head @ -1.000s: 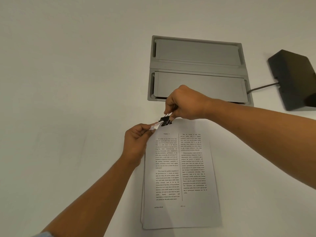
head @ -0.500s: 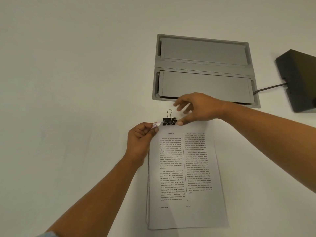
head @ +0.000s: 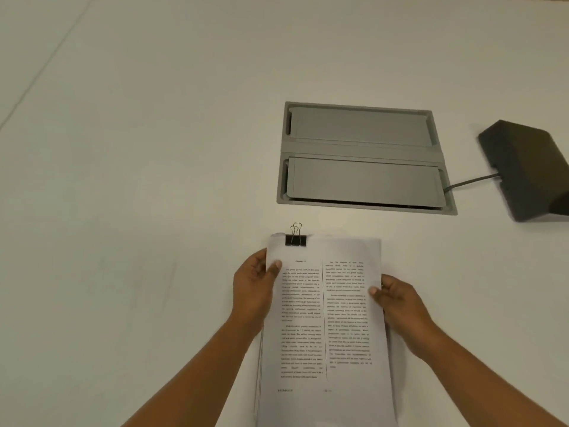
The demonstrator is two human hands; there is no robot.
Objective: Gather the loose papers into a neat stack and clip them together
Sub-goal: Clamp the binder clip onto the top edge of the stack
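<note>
**Clip on, stack held at both sides**

Clipped already: black binder clip (head: 295,240) biting the top edge of the paper stack (head: 326,328), near its left corner, wire handles standing up past the edge. Judged the closing step of the task, with gathering and clipping apparently done.

Left hand (head: 254,288) grasping the stack's left edge just below the clip, thumb pressed on the top sheet. Right hand (head: 400,303) grasping the right edge, a little lower than the left, thumb likewise on the page. Stack sitting just short of the grey cable hatch (head: 363,158) set in the white table (head: 138,180), and well left of the dark box (head: 526,171) with its cable.

Next, probably: squaring the lower left edges, where a few sheets peek out, then folding the handles flat or setting the stack down. Gentle handling called for, so nothing slips under the clip.

Printed text in two columns, with a small heading and footer; too blurred to read. No brand or label visible.
</note>
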